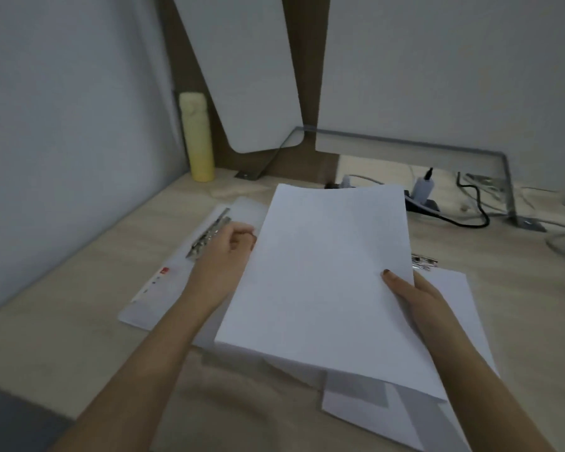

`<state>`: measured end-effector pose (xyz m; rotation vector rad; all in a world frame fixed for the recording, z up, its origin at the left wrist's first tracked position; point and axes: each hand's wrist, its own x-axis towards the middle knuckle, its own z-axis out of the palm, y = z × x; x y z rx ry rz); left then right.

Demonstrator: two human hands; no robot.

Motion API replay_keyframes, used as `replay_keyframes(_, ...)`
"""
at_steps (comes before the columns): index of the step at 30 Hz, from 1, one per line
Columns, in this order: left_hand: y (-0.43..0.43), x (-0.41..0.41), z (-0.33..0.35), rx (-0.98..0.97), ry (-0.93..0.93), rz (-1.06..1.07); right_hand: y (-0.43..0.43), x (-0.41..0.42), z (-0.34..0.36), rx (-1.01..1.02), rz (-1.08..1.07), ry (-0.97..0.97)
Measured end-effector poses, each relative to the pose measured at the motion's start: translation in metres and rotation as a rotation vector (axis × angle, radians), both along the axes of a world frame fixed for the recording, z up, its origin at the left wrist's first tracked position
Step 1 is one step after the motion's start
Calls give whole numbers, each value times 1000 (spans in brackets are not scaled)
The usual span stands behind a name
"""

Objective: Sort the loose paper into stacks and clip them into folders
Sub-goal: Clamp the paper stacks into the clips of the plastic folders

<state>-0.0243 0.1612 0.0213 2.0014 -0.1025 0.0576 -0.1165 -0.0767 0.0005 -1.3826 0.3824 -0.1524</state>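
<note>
A stack of white paper (327, 275) is lifted off the desk, tilted. My right hand (415, 298) grips its right edge, thumb on top. My left hand (225, 252) is at the stack's left edge with fingers curled; whether it holds the edge I cannot tell. Under my left hand lies an open translucent folder (150, 305) with a metal clip (209, 233) along its spine. More loose white sheets (450, 324) lie on the desk beneath the lifted stack. Another metal clip (423, 261) peeks out behind the stack on the right.
A yellow bottle (198, 138) stands at the back left by the wall. A power strip with plugs and cables (428, 197) lies at the back right under a metal stand (506, 184). White panels lean against the back wall. The desk's front edge is near my arms.
</note>
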Motion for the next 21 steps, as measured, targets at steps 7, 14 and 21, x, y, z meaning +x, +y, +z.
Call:
replay_keyframes(7,72,49,-29,196,216,81,49,36,-16,-37,27,71)
replay_keyframes(14,74,27,-45,-5,289,54,56,43,-22,-54,47,122)
replay_keyframes(21,75,-2,-59,-91,387,26,53,40,-24,-70,50,175)
